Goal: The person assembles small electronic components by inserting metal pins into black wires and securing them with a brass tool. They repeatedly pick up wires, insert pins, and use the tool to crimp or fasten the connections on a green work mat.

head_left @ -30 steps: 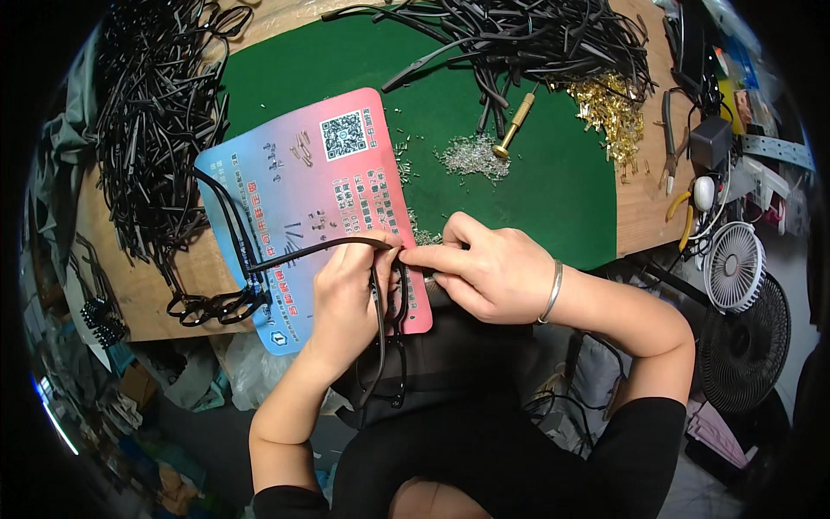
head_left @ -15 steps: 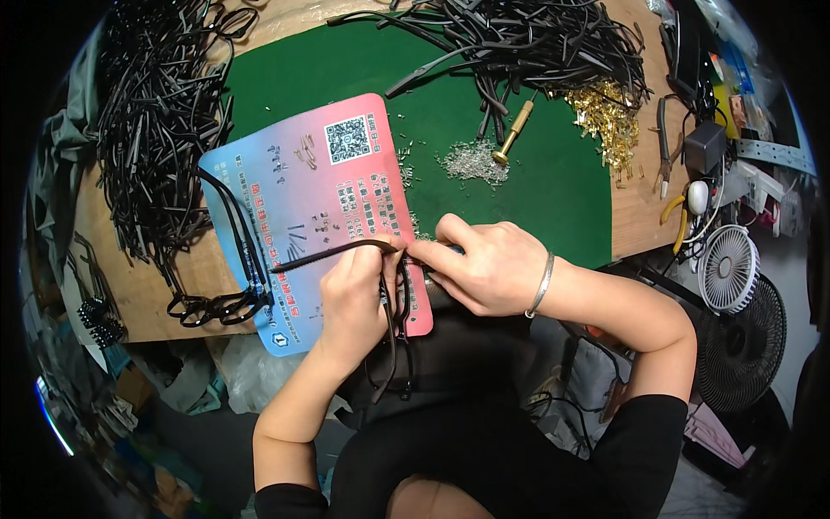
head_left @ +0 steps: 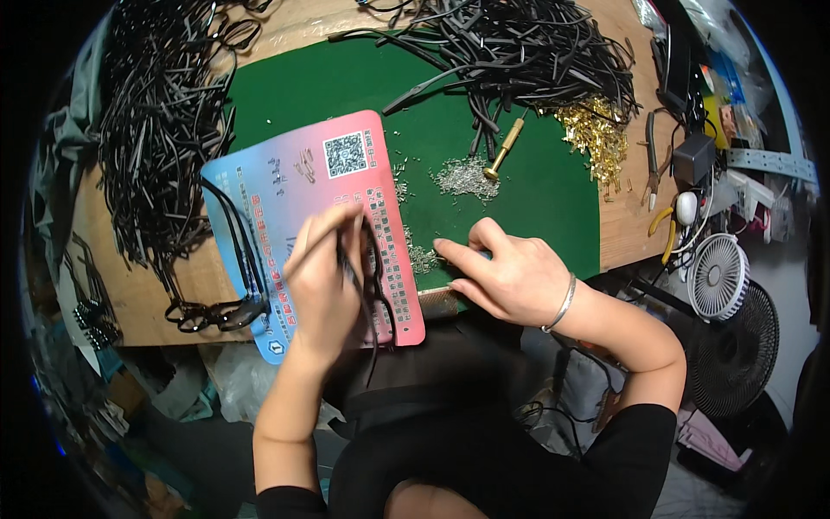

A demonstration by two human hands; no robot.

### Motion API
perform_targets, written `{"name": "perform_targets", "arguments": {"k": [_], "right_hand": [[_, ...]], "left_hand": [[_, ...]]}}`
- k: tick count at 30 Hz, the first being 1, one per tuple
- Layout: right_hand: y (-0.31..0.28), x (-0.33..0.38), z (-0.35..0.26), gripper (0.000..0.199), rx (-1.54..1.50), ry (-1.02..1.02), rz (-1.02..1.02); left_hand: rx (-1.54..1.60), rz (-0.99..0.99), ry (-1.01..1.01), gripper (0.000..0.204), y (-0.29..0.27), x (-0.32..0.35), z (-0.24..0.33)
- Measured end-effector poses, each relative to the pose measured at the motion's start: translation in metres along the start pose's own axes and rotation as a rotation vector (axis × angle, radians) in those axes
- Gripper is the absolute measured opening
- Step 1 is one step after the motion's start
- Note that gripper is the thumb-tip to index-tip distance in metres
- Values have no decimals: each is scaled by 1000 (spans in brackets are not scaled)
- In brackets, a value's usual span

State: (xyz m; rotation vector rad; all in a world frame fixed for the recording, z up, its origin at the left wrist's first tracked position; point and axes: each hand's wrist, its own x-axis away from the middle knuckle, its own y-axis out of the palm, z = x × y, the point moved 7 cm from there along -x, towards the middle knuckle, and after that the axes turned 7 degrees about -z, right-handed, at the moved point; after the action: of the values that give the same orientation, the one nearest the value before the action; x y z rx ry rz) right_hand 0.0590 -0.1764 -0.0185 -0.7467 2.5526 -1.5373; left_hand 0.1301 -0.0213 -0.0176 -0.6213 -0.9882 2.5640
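Left hand [head_left: 324, 281] pinching thin black rubber cords [head_left: 373, 277] upright over the pink-and-blue printed card [head_left: 285, 186], right hand [head_left: 510, 277] loose-fingered, empty, reaching tiny silver pins [head_left: 421, 257] on the green mat [head_left: 536, 208].

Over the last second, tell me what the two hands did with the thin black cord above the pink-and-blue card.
The right hand let go of the thin black cord and moved right, onto the green mat near the small silver bits. The left hand kept its grip on the cord and lifted it slightly. The pink-and-blue printed card, the brass-tipped tool and the black cord heaps stayed put.
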Motion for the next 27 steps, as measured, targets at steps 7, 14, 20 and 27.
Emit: {"name": "perform_targets", "arguments": {"k": [7,14,20,27], "right_hand": [[-2,11,1,48,-4,99,-24],[-3,16,14,37,22,203,113],[-1,18,16,40,89,260,172],[0,18,13,42,150,149,186]], "left_hand": [[357,-91,-258,32,-6,13,-23],[236,-175,-161,35,-19,27,-1],[238,-264,177,19,-34,57,18],[8,-380,414,17,-14,93,25]]}}
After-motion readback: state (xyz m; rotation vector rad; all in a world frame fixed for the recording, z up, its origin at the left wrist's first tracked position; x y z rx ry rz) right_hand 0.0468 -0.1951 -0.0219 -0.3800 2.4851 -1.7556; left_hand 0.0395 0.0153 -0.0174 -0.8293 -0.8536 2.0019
